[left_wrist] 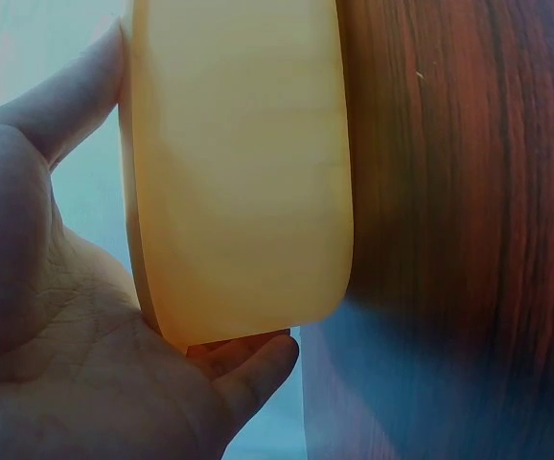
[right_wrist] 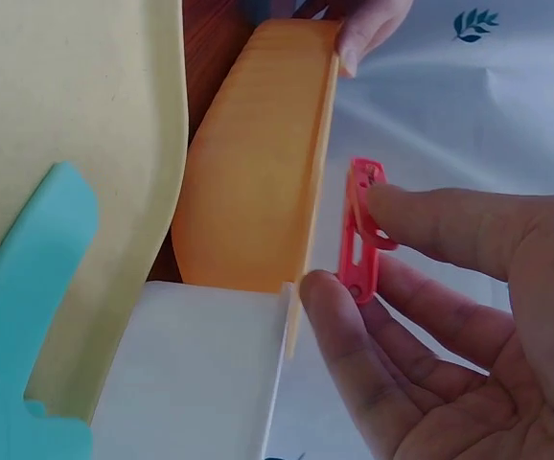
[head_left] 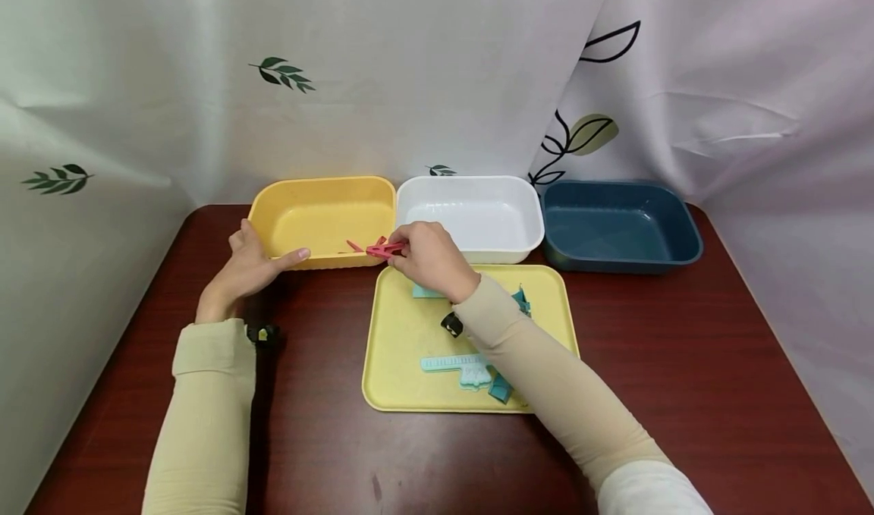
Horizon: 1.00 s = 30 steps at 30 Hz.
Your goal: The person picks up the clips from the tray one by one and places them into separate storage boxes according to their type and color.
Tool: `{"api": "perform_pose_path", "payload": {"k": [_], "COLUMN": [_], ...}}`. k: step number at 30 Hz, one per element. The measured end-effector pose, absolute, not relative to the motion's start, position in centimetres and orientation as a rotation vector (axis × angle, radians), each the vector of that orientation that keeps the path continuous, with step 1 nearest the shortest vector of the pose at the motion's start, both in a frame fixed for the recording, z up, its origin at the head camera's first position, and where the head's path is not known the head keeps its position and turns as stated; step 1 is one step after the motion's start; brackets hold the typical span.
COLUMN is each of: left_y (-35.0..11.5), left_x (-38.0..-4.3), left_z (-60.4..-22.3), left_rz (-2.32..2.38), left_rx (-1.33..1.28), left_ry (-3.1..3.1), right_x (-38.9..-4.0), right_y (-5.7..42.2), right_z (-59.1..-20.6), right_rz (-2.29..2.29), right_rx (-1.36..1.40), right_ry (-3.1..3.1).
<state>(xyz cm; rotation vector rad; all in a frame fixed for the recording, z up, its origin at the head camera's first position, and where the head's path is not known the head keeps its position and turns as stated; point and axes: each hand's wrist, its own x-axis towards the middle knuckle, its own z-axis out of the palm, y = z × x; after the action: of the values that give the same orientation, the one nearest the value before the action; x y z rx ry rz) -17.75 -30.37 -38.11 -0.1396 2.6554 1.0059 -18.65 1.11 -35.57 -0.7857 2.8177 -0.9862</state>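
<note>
Above the table (head_left: pixel 321 431), a red clip (right_wrist: pixel 363 273) juts from the right hand (head_left: pixel 435 259).

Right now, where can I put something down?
Bare table: right of the yellow tray, in front of the navy bin, and between tray and left sleeve. Crowded: tray's middle (mint ruler, teal pieces), near the yellow bin (left hand, right hand).

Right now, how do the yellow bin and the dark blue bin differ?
Place: in the head view, the yellow bin stands leftmost of the three, the dark blue bin rightmost.
Handling: the left hand grips the yellow bin, and the right hand holds a red clip close to it; no hand touches the dark blue bin.
Both are open-topped with rounded corners.
</note>
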Motion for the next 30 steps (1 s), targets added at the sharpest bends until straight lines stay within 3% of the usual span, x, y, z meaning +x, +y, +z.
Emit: {"api": "perform_pose_path", "payload": {"k": [30], "left_y": [-30.3], "left_x": [-17.6], "left_z": [-38.0], "left_rz": [1.007], "left_rx": [-0.148], "left_ry": [2.649], "right_x": [-21.2], "right_y": [-2.5], "right_z": [-35.7], "right_rz": [-0.924], "right_rx": [-0.721], "right_ry": [2.863]}}
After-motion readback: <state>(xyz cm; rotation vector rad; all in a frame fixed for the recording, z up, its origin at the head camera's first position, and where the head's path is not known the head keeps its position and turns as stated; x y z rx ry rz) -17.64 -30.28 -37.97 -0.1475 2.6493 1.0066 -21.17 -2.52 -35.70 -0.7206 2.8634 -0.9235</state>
